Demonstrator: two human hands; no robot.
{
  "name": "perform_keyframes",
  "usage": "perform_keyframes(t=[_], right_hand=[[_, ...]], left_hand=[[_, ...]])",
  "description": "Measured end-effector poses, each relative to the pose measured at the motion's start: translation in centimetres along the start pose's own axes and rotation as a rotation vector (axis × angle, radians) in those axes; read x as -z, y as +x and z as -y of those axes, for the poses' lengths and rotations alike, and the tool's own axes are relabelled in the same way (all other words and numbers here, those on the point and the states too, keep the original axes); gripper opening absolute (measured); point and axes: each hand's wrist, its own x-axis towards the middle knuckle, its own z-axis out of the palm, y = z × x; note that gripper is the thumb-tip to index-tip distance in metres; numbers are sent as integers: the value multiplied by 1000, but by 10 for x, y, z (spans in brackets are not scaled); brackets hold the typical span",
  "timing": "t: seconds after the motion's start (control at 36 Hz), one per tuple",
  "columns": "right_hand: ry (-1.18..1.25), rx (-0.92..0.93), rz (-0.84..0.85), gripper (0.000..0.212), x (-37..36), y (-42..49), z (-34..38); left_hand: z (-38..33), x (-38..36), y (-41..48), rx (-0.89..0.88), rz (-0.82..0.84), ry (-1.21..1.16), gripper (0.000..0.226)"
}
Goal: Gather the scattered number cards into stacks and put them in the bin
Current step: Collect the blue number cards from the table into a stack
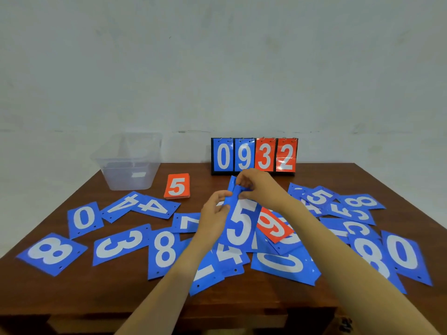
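- Left hand (pixel 216 213) grips the left edge of the blue 5 card (pixel 239 228). Right hand (pixel 256 187) pinches its top edge w/ curled fingers.
- The card is held up over mid-table, tilted, above the pile.
- Another blue card seems bunched behind the top edge. Can't tell how many are in the grip.
- Step in hand, as I read it: squaring up a blue stack.
- To do it well: left hand as base, right taps the edges flush, punch holes all on one side. Then add more cards one at a time.
- Bin (pixel 125 175) stands back left on the table (pixel 121 296), well apart from both hands. It looks to hold no cards, but that's hard to judge thru the see-through wall.
- Orange stack (pixel 177 187), 5 on top, sits just right of the bin. It's stacked but not binned.
- Loose blue cards (pixel 52 253) lie across the front and right, many overlapping, so edges may be hard to pick up cleanly.
- Orange 9 card (pixel 273 226) lies just beside the held card. It likely belongs w/ the orange stack, not the blue.
- Scoreboard (pixel 254 155) stands at the back, close behind the hands. Mind it when reaching.
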Motion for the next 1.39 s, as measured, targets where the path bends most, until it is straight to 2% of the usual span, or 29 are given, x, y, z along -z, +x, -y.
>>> perform_keyframes(t=[0.25,0.39,0.47,0.58,0.67,0.97,1.08,1.14,1.19,1.25,1.39], right_hand=[[-28,11,-175,25,-26,11,0],[-36,-168,-184,24,-33,14,-24],[-164,-357,-100,32,-37,9,-48],[-368,-684,263,58,-37,-6,-69],[-441,-756,442,66,-39,-13,-77],[-387,-882,398,109,-46,-6,-91],[-336,-897,438,102,-43,-6,-93],[-322,-904,395,88,-44,-3,-94],[-313,-876,311,54,-44,0,-96],[-327,-815,240,8,-45,3,-98],[-227,-718,173,19,-35,15,-78]], left_hand=[[4,9,-2,32,-65,-66,29],[14,11,-1,79,-117,-68,27],[22,14,1,148,-156,-92,25],[31,15,4,243,-198,-84,27],[37,13,6,284,-205,-29,30],[46,13,10,353,-222,-12,29],[47,16,11,348,-235,2,31],[47,17,12,343,-238,3,31],[48,18,13,345,-242,3,31],[48,21,14,341,-249,5,31],[51,35,17,315,-297,-3,30]])
